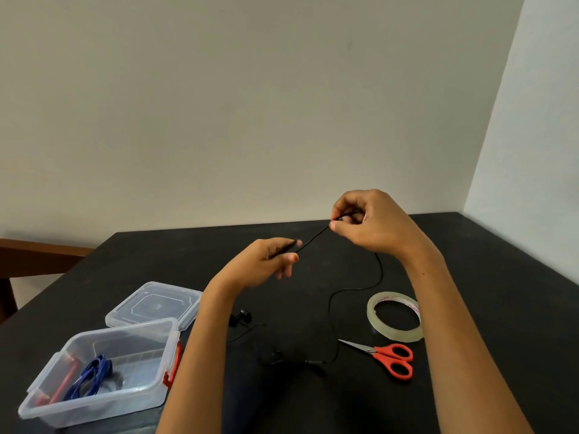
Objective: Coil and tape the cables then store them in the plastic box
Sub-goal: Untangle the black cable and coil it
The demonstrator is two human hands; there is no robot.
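I have the black cable [354, 289] pulled taut between my two hands above the dark table [470, 245] — a short straight stretch runs from my left hand [269, 261] up to my right hand [369, 223]. My right thumb and forefinger are pinched shut on the cable, the other fingers curled in; my left hand is closed loosely round it, the cable passing under the fingertips. From my right hand the rest of the cable hangs down, curves across the tabletop and ends in a loose tangle near me, with the earbuds [241, 317] lying on the table below my left wrist. Just right of that slack lies a roll of clear tape [394, 317], flat on the table, and in front of it a pair of red-handled scissors [385, 357], blades pointing left. On my left stands the clear plastic box [100, 371] — open, with a coiled blue cable [91, 374] inside — and its lid [153, 303] rests on the table just behind it. A plain wall [250, 104] rises behind the table.
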